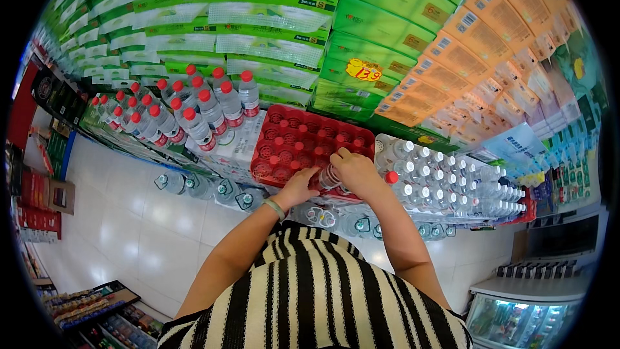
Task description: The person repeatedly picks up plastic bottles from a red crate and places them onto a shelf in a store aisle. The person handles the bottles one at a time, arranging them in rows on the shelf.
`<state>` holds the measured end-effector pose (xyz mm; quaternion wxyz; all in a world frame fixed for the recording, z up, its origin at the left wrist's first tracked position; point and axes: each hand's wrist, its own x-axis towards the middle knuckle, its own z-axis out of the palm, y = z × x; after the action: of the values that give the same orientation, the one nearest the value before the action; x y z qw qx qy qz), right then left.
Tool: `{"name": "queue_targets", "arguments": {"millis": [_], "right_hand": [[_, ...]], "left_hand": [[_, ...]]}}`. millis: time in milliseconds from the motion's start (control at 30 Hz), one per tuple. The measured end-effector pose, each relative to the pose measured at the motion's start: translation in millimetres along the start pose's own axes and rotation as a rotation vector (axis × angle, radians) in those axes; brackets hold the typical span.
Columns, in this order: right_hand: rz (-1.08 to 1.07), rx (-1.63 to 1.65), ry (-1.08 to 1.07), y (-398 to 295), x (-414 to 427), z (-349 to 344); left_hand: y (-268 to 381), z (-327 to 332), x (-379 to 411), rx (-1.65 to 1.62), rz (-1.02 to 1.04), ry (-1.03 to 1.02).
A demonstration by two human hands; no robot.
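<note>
A clear plastic water bottle [330, 178] lies tilted over the front part of a red plastic bottle crate [264, 148]. My right hand [357, 172] grips it from above, the fingers curled over its side. My left hand [299, 188] has its thumb and fingers around the other end. My right hand and wrist hide part of the bottle. A red cap [391, 177] shows just right of my right forearm; I cannot tell whether it belongs to the held bottle. The crate has round, slotted cells with red knobs between them.
Red-capped water bottles [198, 128] stand in groups on packs to the left. White-capped bottles [421, 169] fill rows on the right. Behind rise stacked green tissue packs [271, 14] and orange packs [465, 53]. Large handled water jugs [227, 191] stand on the tiled floor [126, 203].
</note>
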<state>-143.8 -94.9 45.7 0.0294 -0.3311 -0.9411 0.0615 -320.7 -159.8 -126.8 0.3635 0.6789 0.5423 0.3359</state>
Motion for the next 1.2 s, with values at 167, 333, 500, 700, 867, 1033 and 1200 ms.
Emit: {"name": "queue_targets", "arguments": {"millis": [167, 333, 500, 700, 867, 1033, 1200], "right_hand": [[-0.137, 0.044, 0.074, 2, 1, -2], [-0.276, 0.130, 0.067, 3, 6, -10], [-0.299, 0.197, -0.004, 8, 5, -7], [0.010, 0.006, 0.046, 1, 0, 1], [-0.003, 0.070, 0.000, 5, 0, 12], [0.026, 0.048, 0.053, 0, 0, 16], [0.012, -0.152, 0.226, -24, 11, 3]], "left_hand": [[-7, 3, -7, -0.024, -0.028, 0.003], [1, -3, -9, -0.044, -0.056, -0.022], [-1, -3, -9, -0.025, -0.060, -0.035], [-1, -3, -8, -0.014, -0.050, -0.043], [0, -5, -8, -0.078, -0.001, -0.063], [10, -11, -9, -0.043, 0.085, -0.064], [16, -27, -20, -0.060, 0.123, 0.007]]}}
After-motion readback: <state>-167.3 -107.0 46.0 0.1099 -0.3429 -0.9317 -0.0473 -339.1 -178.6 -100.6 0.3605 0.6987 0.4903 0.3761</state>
